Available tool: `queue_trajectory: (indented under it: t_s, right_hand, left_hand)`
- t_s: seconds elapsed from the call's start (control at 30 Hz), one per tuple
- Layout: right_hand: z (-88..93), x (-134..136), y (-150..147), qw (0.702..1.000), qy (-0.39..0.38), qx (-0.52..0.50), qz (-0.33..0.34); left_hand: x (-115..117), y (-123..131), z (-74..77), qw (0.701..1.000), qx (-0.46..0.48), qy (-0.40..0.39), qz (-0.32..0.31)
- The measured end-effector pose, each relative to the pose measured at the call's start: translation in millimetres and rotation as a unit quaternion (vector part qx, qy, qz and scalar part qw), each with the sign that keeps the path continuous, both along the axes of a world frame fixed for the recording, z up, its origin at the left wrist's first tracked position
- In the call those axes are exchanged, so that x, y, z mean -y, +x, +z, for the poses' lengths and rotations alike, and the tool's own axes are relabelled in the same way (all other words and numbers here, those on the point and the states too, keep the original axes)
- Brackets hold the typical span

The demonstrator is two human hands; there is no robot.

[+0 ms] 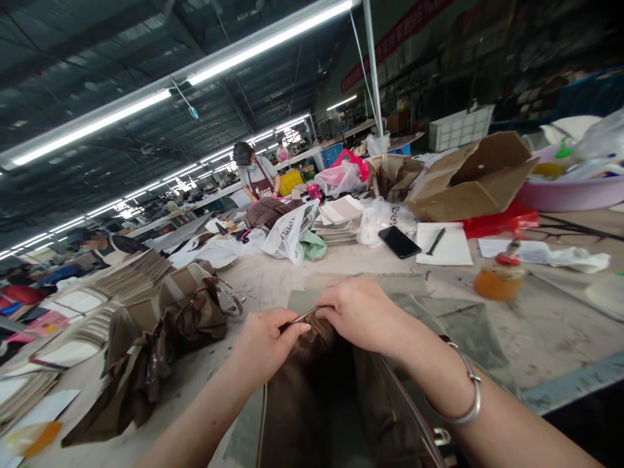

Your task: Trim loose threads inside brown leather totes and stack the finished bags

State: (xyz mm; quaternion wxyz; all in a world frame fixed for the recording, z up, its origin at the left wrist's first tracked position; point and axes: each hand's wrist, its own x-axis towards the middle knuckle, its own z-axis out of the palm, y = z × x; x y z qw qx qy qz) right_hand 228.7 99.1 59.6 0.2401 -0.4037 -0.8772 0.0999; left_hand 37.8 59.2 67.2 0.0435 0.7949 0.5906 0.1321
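Brown bag (pixel 292 416), mouth open, on bench (pixel 197 380); L hand (pixel 258 344) & R hand (pixel 363 315) both pinch its far rim (pixel 307 316), grips narrow. Side trim (pixel 409 408) looks done, far rim prob. unfinished. Other brown cloth (pixel 195 315) at L, untouched

Both hands (pixel 358 313) pinch the edge of a brown bag (pixel 291 416), a black phone (pixel 400 242) and notepad (pixel 457 248) lying beyond.

A black smartphone (pixel 399 242) lies beside a white notepad (pixel 457 247) bearing a black pen (pixel 436 241); behind them sits an open cardboard box (pixel 455 185).
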Motion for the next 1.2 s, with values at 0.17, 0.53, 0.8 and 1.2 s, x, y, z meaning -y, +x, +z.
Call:
queue_trajectory:
  t_s: [0.17, 0.53, 0.8, 1.2]
  right_hand:
    - [-3.5, 0, 4, 1.0, 0.004, -0.015, 0.019]
    - [-4.1, -3, 2, 1.0, -0.005, -0.005, 0.002]
    - [-0.8, 0, 6, 1.0, -0.001, 0.004, -0.002]
    - [-5.7, -2, 2, 1.0, 0.011, -0.009, -0.01]
  left_hand:
    - [-1, 0, -0.9, 0.999, -0.003, -0.004, -0.04]
    - [-3, -4, -1.7, 0.99, 0.134, -0.031, 0.033]
    - [-2, 1, 8.9, 0.999, 0.003, 0.002, -0.032]
    - [-5, -7, 2.9, 0.999, 0.053, -0.002, -0.003]
